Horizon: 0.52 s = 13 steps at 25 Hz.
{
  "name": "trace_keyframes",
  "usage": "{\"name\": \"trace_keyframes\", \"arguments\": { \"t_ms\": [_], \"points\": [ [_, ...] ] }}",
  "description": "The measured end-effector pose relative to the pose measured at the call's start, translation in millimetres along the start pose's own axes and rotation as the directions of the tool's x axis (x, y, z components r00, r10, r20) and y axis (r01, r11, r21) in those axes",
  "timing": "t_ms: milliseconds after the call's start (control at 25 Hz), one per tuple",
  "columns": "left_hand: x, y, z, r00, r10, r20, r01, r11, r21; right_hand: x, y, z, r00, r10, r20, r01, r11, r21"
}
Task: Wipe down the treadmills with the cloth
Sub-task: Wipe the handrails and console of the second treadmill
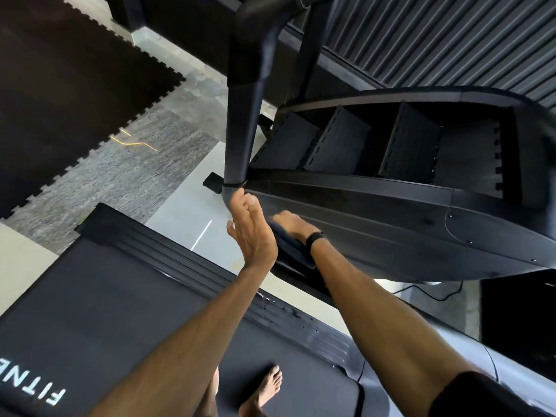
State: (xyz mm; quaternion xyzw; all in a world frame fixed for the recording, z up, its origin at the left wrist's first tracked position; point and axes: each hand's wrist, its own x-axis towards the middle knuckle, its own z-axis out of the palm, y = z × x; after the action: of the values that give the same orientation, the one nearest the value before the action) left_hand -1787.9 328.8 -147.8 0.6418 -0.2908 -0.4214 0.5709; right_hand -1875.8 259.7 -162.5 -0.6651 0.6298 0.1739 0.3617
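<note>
Grey floor (180,121); post (240,130) blocks stair machine (391,224).

The left hand (252,233) is placed at the foot of the upright post (240,136). Just to its right, the cloth (293,249) is pressed by the right hand (293,225) against the stair machine's side panel (376,233). The steps (340,142) are set beyond both hands; the treadmill belt (120,296) is spread below them.
</note>
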Motion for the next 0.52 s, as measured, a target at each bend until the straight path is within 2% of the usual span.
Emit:
{"name": "trace_keyframes", "arguments": {
  "t_ms": [120, 200, 280, 360, 440, 520],
  "points": [
    [-0.3, -2.0, -0.7, 0.993, -0.066, -0.102, 0.057, 0.994, -0.096, -24.9, -22.9, 8.4, 0.961, -0.079, -0.264, 0.103, 0.992, 0.077],
    [-5.8, -4.1, -4.2, 0.989, -0.07, -0.128, 0.053, 0.99, -0.134, -55.5, -13.8, 17.0, 0.877, -0.172, -0.449, 0.208, 0.978, 0.03],
    [-12.3, -5.9, -10.3, 0.994, -0.038, -0.105, 0.017, 0.981, -0.193, -88.5, 10.7, 28.8, 0.801, -0.231, -0.552, 0.253, 0.967, -0.036],
    [-9.5, -4.2, -12.7, 0.992, -0.065, -0.109, 0.039, 0.974, -0.222, -118.9, 47.2, 37.6, 0.752, -0.237, -0.615, 0.217, 0.97, -0.108],
    [-2.6, 3.2, -6.9, 0.981, -0.158, -0.112, 0.14, 0.978, -0.155, -136.9, 88.3, 36.7, 0.781, -0.124, -0.612, 0.122, 0.991, -0.045],
    [-0.1, 10.5, -0.1, 0.978, -0.191, -0.086, 0.19, 0.982, -0.024, -130.7, 123.8, 25.0, 0.89, 0.105, -0.445, -0.056, 0.991, 0.122]
  ]
}}
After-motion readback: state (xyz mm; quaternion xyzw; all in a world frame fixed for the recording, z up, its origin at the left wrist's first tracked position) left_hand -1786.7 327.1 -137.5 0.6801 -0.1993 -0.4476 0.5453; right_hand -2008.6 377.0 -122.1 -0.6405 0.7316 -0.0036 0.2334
